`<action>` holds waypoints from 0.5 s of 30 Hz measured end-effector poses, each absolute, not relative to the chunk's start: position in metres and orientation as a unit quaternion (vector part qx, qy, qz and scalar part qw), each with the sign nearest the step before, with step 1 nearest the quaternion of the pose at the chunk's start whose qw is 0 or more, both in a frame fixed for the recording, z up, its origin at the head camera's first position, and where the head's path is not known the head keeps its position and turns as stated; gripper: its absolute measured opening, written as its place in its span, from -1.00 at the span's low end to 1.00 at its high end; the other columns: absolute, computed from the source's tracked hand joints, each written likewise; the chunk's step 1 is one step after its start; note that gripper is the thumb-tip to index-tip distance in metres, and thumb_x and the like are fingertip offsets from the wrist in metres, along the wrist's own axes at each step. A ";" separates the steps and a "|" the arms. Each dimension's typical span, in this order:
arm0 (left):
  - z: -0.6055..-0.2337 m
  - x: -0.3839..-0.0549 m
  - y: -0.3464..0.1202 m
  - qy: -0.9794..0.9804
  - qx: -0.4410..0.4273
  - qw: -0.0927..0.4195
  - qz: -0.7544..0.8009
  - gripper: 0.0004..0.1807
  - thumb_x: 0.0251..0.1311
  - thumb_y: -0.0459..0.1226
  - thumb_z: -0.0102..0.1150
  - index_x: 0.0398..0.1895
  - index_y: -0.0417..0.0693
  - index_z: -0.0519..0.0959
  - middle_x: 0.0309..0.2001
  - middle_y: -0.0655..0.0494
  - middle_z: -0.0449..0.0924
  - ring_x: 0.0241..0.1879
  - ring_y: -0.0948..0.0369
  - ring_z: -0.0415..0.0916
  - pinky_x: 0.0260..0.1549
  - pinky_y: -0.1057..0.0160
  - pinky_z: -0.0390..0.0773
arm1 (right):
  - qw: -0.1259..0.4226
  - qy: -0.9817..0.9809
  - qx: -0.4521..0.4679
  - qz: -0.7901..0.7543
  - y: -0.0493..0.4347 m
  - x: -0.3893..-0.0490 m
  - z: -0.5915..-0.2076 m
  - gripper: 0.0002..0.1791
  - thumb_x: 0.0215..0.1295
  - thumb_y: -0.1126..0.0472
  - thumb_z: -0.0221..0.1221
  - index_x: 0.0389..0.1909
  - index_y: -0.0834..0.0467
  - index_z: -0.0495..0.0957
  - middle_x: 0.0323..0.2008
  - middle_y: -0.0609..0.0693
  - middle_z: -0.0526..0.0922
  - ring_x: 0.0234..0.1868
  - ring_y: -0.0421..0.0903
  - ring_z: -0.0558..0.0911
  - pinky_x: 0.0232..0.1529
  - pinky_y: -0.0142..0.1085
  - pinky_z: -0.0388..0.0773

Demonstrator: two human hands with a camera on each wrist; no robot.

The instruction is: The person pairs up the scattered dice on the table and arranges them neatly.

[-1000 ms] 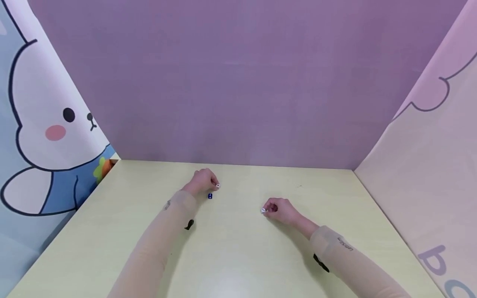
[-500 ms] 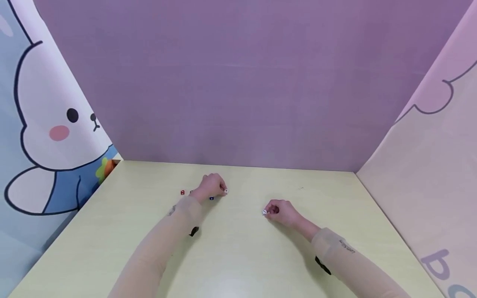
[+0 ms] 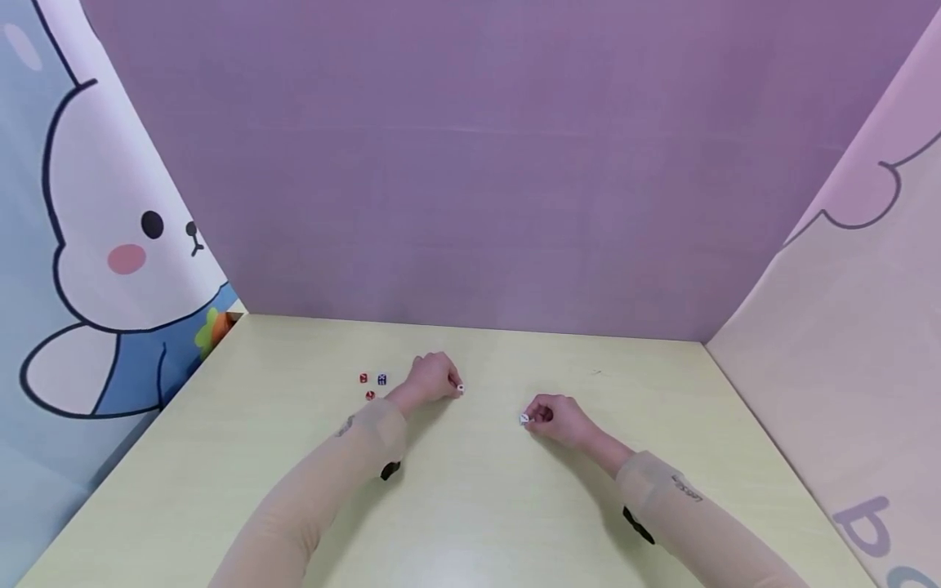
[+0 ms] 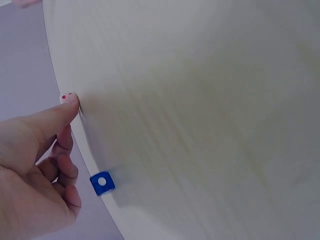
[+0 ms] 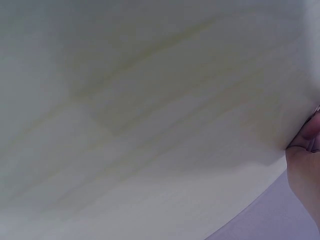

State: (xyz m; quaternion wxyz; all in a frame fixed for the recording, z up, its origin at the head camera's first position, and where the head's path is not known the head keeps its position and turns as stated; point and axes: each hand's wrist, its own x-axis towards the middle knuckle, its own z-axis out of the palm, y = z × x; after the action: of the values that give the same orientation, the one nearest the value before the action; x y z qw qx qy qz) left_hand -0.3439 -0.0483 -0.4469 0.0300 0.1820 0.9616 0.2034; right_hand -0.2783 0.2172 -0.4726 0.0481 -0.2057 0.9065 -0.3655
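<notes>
A plain purple wall [image 3: 478, 163] rises behind the pale yellow bench [image 3: 735, 482], meeting its far edge. On the left, a slanting blue panel [image 3: 37, 482] carries a big white cartoon rabbit [image 3: 95, 180] with a pink cheek, plus an orange carrot [image 3: 220, 327]. The right-hand panel [image 3: 845, 367], pink above and cream below, shows a dark curving outline [image 3: 853, 226] and purple lettering [image 3: 866, 531]. Soft glare [image 3: 441, 563] brightens the bench's near middle.

Contrasting colours before you
Your white die [image 4: 66, 97] shows red dots; the blue die [image 4: 102, 183], white; the bench [image 3: 478, 506], pale yellow.
</notes>
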 end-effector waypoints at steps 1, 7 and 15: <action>-0.447 -0.342 -0.047 0.961 0.181 0.028 0.205 -0.94 -0.09 -0.21 0.46 -0.55 0.08 0.72 -0.48 0.28 0.67 -0.31 0.19 0.52 0.05 -0.05 0.26 | 0.048 0.907 -0.205 -0.364 0.217 -0.278 -0.473 -0.90 0.09 0.35 0.30 -0.36 0.17 0.59 -0.52 -0.09 0.50 -0.49 -0.25 0.39 -0.47 -0.48 0.36; -0.447 -0.331 -0.042 0.960 0.180 0.023 0.213 -0.93 -0.09 -0.20 0.46 -0.52 0.08 0.73 -0.48 0.28 0.68 -0.31 0.19 0.53 0.01 -0.03 0.28 | 0.048 0.909 -0.207 -0.359 0.216 -0.278 -0.474 -0.91 0.11 0.33 0.29 -0.35 0.14 0.59 -0.52 -0.11 0.49 -0.48 -0.23 0.39 -0.47 -0.47 0.36; -0.448 -0.316 -0.035 0.955 0.186 0.024 0.230 -0.92 -0.11 -0.19 0.47 -0.52 0.10 0.73 -0.49 0.30 0.68 -0.34 0.22 0.52 -0.05 -0.03 0.31 | 0.053 0.906 -0.202 -0.367 0.216 -0.279 -0.475 -0.90 0.11 0.33 0.29 -0.35 0.14 0.59 -0.52 -0.10 0.49 -0.48 -0.22 0.39 -0.47 -0.47 0.36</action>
State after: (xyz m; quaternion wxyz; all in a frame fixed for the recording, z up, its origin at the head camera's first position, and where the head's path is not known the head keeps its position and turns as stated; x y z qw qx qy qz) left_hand -0.3164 -0.0354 -0.4479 0.0237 0.1862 0.9550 0.2297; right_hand -0.2786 0.2157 -0.4750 0.0529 -0.2024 0.9062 -0.3674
